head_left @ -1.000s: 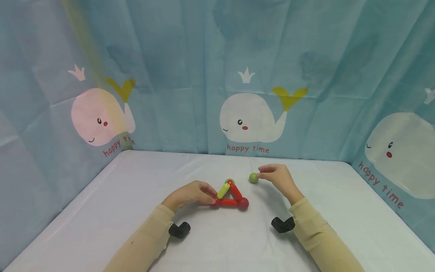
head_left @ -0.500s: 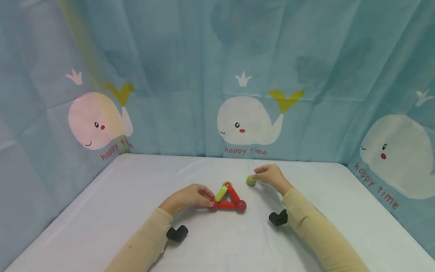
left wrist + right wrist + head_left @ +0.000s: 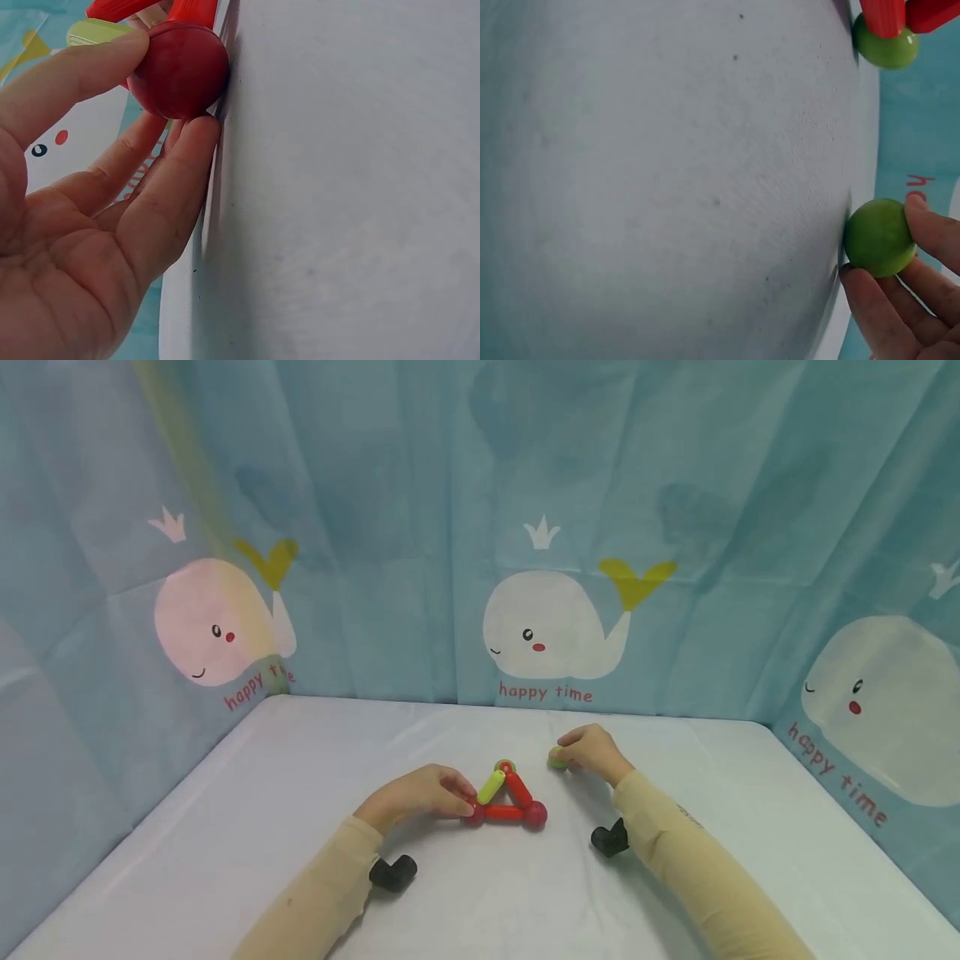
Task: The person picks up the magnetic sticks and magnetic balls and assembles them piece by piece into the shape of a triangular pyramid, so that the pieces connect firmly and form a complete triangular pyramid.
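My left hand (image 3: 420,793) pinches a dark red ball (image 3: 180,71) between thumb and fingers. That ball is the left corner of a flat triangle of balls and rods on the table. A red rod (image 3: 504,813) runs along its near side to another dark red ball (image 3: 535,814). A yellow-green rod (image 3: 491,787) and a second red rod (image 3: 519,790) lead up to a green ball (image 3: 886,46) at the far corner, where a red rod end shows on top. Right of the triangle, my right hand (image 3: 596,753) pinches a loose green ball (image 3: 880,238) at the tabletop.
A white cloth covers the table (image 3: 480,893). Blue curtains (image 3: 390,527) with whale prints stand behind it and on both sides. Black wrist pieces (image 3: 393,873) stick out from both sleeves.
My right hand has moved slightly left and its fingers have closed round the loose green ball. The left hand keeps its hold, and the triangle stays put. The head view shifts a little.
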A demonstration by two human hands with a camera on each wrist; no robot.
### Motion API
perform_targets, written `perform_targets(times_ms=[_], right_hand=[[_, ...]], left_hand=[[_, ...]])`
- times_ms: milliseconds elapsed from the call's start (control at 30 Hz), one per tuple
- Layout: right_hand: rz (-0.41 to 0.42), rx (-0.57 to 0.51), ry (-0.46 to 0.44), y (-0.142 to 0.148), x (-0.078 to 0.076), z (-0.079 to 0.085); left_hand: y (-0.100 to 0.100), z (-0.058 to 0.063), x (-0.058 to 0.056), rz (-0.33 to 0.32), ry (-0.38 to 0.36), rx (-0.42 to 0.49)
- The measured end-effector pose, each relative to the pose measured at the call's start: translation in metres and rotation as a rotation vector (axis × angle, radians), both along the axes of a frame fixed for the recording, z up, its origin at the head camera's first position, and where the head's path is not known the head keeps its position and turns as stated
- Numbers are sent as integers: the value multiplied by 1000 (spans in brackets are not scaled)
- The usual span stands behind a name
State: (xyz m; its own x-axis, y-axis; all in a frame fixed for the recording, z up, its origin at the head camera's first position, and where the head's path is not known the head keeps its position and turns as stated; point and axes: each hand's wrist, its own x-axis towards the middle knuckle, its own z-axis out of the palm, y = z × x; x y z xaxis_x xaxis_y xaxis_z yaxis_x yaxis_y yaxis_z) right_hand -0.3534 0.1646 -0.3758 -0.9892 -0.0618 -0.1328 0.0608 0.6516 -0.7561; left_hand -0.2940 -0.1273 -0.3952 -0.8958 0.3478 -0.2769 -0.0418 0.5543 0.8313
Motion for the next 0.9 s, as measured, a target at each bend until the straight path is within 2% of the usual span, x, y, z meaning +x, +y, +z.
perform_targets(times_ms=[133,333,600,900], right_hand=[[-8,8,-18,3,-1,3],[-15,39,-46,7,3,1],[-32,-20,-34,2,11,-2],[10,-28,5,-3,15,4]], left_hand=[[0,3,-2,-6,8,-2],[1,2,-2,-12,3,-12],[1,2,-1,0,1,-18],[0,2,1,4,-6,-6]])
